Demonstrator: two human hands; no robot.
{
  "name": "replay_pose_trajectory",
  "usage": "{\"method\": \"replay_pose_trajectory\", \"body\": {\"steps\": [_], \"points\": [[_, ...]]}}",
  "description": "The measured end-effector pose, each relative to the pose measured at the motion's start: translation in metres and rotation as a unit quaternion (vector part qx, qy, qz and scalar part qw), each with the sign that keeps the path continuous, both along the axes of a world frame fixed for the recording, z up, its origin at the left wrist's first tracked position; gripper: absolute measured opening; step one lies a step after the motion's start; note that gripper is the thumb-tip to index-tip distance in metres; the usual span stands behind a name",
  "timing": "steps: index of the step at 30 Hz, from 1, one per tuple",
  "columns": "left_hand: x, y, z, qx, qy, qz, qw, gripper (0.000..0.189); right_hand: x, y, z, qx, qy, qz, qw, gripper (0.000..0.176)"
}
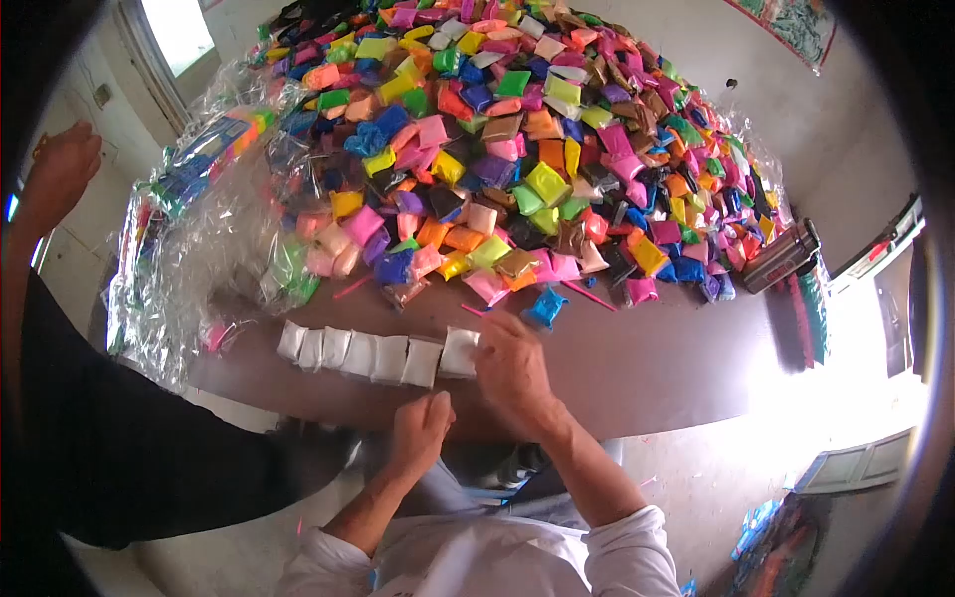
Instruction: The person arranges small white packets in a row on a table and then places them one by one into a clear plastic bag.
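Observation:
A row of small white packets [362, 355] lies side by side near the front edge of the table. At its right end, one white packet [459, 352] sits slightly apart, and my right hand [513, 370] has its fingers at that packet's right side, closed on it as far as I can see. My left hand [422, 430] is held low at the table edge, below the row. Its fingers are curled together with the thumb on top; whatever is in them, if anything, is hidden. A blue packet [545, 307] lies just beyond my right hand.
A large heap of colourful packets [497, 169] covers the back of the table [637, 368]. Clear plastic wrapping [219, 239] is piled at the left. A metal cylinder [783, 257] lies at the right. Another person's hand [68, 174] and dark-clothed leg [149, 458] are at my left.

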State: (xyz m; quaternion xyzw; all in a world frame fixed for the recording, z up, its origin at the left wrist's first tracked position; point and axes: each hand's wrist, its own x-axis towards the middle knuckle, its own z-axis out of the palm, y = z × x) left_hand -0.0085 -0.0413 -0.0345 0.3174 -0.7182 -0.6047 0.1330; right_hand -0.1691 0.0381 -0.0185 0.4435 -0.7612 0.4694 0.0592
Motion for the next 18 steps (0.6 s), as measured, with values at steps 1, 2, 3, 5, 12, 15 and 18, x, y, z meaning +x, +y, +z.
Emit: {"method": "replay_pose_trajectory", "body": {"steps": [1, 2, 3, 5, 12, 15, 18], "points": [[0.0, -0.001, -0.003, -0.007, 0.003, 0.001, 1.0, 0.042, -0.009, -0.003, 0.009, 0.0, 0.004, 0.001, 1.0, 0.03], [0.001, -0.001, -0.001, -0.007, 0.006, 0.001, 1.0, 0.042, -0.023, -0.005, 0.024, -0.011, 0.002, -0.045, 0.999, 0.021], [0.0, -0.001, 0.003, -0.013, 0.0, -0.005, 1.0, 0.042, -0.042, -0.009, 0.037, -0.023, 0.002, -0.091, 0.996, 0.011], [-0.001, 0.0, 0.005, -0.02, -0.003, -0.009, 1.0, 0.042, -0.098, -0.016, 0.048, -0.047, 0.146, -0.127, 0.98, 0.014], [0.006, 0.003, -0.008, -0.032, 0.01, -0.01, 0.999, 0.044, -0.243, -0.044, 0.088, -0.013, 0.246, -0.26, 0.933, 0.018], [0.005, 0.001, -0.007, -0.138, -0.018, -0.036, 0.99, 0.036, -0.274, -0.051, 0.091, 0.019, 0.244, -0.242, 0.939, 0.023], [0.008, 0.009, -0.018, -0.214, 0.008, -0.033, 0.976, 0.026, -0.293, -0.059, 0.092, 0.094, 0.238, -0.217, 0.942, 0.029]]}}
